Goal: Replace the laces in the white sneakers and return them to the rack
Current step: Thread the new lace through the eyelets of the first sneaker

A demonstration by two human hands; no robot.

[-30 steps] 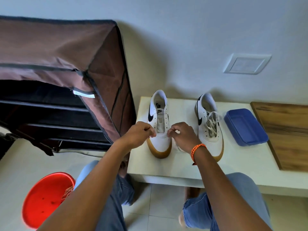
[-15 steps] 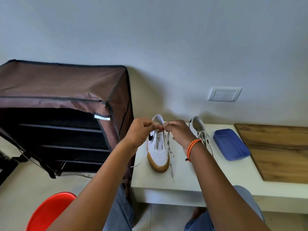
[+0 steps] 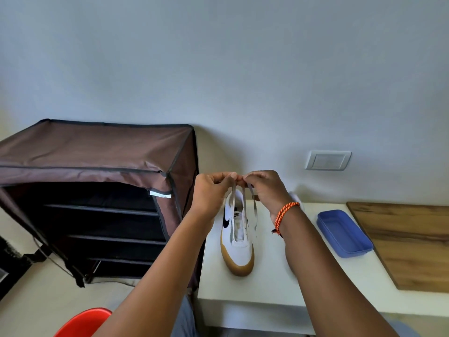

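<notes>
A white sneaker (image 3: 239, 249) with a gum sole and a black swoosh stands on the low white table (image 3: 267, 293), toe toward me. Two strands of a white lace (image 3: 244, 207) run up from its lower eyelets. My left hand (image 3: 210, 193) and my right hand (image 3: 266, 190) are raised above the shoe's heel, fingertips together, each pinching a lace end. The second sneaker (image 3: 297, 197) is almost wholly hidden behind my right wrist; only a bit of its white heel shows.
A brown fabric shoe rack (image 3: 97, 190) with dark open shelves stands left of the table. A blue plastic tray (image 3: 342, 233) and a wooden board (image 3: 408, 242) lie on the right. A red stool (image 3: 82, 323) sits at the bottom left. A wall plate (image 3: 328, 160) is behind.
Both hands have lifted from the shoe's toe end to above its heel, drawing the lace ends up taut. The camera has tilted upward, so the table sits lower in view.
</notes>
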